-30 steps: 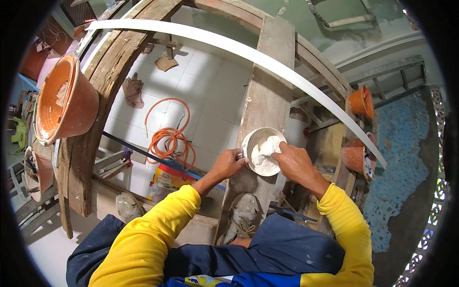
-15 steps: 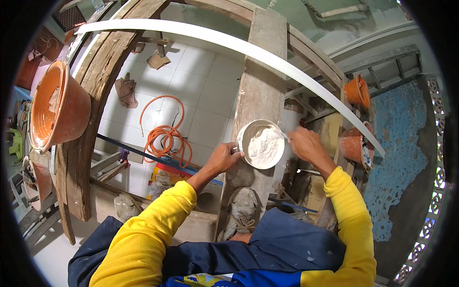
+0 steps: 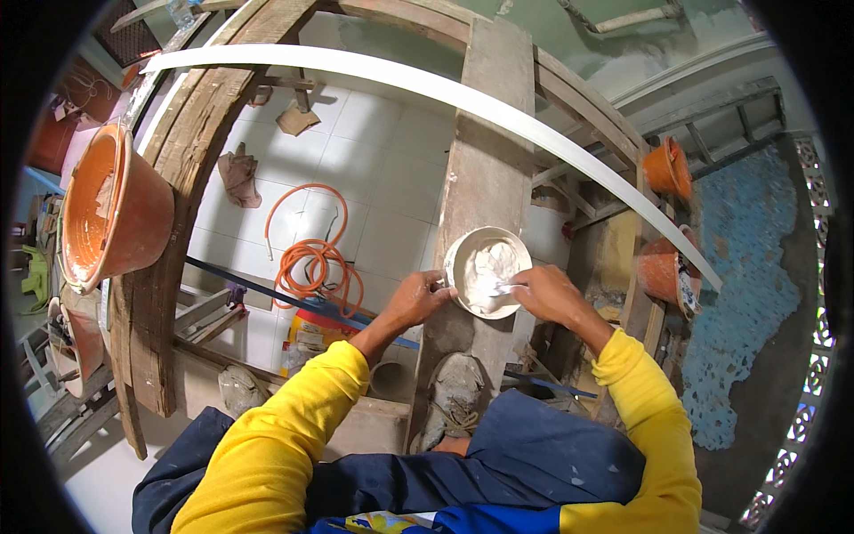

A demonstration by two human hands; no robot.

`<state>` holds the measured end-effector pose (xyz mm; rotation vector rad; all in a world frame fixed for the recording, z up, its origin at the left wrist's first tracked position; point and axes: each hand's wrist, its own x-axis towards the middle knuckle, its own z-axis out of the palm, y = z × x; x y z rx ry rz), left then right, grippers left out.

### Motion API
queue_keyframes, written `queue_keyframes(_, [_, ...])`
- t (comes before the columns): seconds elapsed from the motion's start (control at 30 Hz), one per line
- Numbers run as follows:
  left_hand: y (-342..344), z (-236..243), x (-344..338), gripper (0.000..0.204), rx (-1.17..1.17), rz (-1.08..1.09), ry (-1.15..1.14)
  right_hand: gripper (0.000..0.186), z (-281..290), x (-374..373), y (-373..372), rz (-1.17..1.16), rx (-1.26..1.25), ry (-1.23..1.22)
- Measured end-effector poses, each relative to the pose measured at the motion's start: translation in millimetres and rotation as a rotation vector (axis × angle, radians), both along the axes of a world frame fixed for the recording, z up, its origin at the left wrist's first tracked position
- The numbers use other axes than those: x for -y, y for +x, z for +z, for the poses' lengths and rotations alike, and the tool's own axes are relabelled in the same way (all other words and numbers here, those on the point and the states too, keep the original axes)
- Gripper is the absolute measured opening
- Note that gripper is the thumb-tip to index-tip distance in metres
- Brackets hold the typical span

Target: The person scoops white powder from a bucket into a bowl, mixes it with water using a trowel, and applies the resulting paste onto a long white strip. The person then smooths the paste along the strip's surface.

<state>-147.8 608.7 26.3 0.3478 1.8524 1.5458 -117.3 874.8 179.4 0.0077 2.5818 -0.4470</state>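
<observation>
A round whitish tub stands on the wooden plank in front of me, holding thick white paste. My left hand grips the tub's left rim, thumb and fingers closed on it. At the right side of the tub, my right hand is closed round a small stirring tool. The tool's end dips into the paste, so its exact kind cannot be made out.
Beneath me runs a worn plank. A long white strip arches across the scaffold. An orange bucket sits on the left timber beam; smaller orange buckets are at right. An orange hose lies coiled on the tiles below.
My right hand has moved left and down, from beyond the tub's right edge to over its rim, bringing the tool deeper into the paste. My left hand keeps its grip.
</observation>
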Motion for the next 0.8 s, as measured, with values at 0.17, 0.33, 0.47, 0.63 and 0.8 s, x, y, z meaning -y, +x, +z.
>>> queue_keyframes(0.17, [7.5,11.7,-6.4,0.043,0.079,0.007,0.073,0.019,12.2,23.1,-1.1,0.162,-0.174,0.211])
queue_keyframes(0.33, [1.6,-4.7,1.4,0.048,-0.069,-0.047,-0.002,0.015,42.1,34.2,-11.0,0.267,-0.115,0.344])
queue_keyframes(0.47, [5.1,8.4,-7.0,0.039,0.09,0.03,0.088,0.012,12.5,37.6,-20.4,0.417,-0.433,0.412])
queue_keyframes(0.63, [0.7,3.9,3.3,0.038,-0.014,-0.043,0.002,0.01,17.0,58.3,7.2,0.665,-0.313,0.33])
queue_keyframes(0.8, [3.9,3.0,0.5,0.04,-0.072,0.009,0.032,0.015,39.1,33.3,-10.9,0.421,-0.393,0.417])
